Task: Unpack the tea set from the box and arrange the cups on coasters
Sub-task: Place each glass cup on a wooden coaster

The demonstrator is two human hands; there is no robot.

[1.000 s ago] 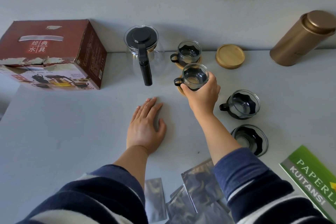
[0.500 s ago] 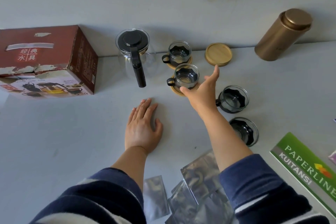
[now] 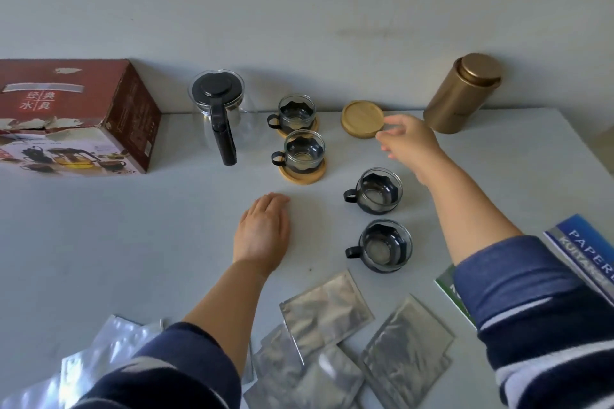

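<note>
Reaching toward the upper middle of the frame, the right hand [image 3: 407, 139] is loose and holds nothing. Its fingertips are just beside the bare wooden coaster [image 3: 362, 118], and I cannot tell if they touch its rim yet. The left hand [image 3: 262, 229] lies flat on the tabletop [image 3: 133, 226] in the middle of the frame, fingers straight, gripping nothing.

Two glass cups already sit on coasters: the far cup [image 3: 295, 112] and the near cup [image 3: 304, 151], both left of the bare coaster. Two more cups wait right on the tabletop: the third cup [image 3: 377, 191] below the right hand, and the fourth cup [image 3: 383, 247] lower down. The glass teapot [image 3: 221, 109] stands left of the cups, and the red box [image 3: 76, 116] is at the upper left. A gold tin [image 3: 463, 95] stands at the upper right.

I think the next job is to pick up the bare coaster and set it down for the third cup. The right arm crosses just above that cup, so a low sleeve or wrist could bump it and tip it. The coaster is flat and thin, so the fingers might slide it along rather than lift it. Only one bare coaster shows, so the fourth cup may have none.
</note>
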